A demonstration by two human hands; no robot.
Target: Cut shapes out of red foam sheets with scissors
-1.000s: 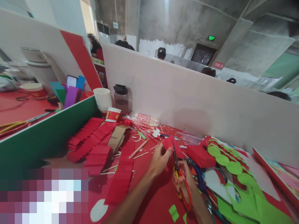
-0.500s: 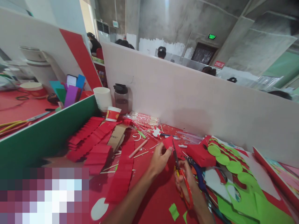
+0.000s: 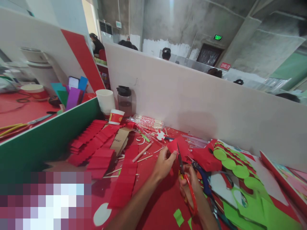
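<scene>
Between its thumb and fingers, my left hand point(image 3: 164, 164) pinches a piece of red paper point(image 3: 179, 146) above the red tabletop. My right hand point(image 3: 189, 183) is closed round the handles of orange-red scissors point(image 3: 192, 198). The dark blades point up and away, lying against the red paper close to my left thumb. Whether the blade tips are parted is too small to tell. Pleated red paper point(image 3: 99, 163) and a long red strip point(image 3: 126, 175) lie left of my hands.
Green paper pieces point(image 3: 254, 201) and blue-handled pliers point(image 3: 203, 179) lie at the right. A paper cup point(image 3: 116, 117), a bottle point(image 3: 124, 100) and wrapped sticks point(image 3: 148, 122) stand or lie by the white partition point(image 3: 192, 92). A green divider point(image 3: 48, 137) borders the left.
The red paper has opened out to the right of the blades and looks wider. The scissor handles have shifted slightly; my left hand is almost still.
</scene>
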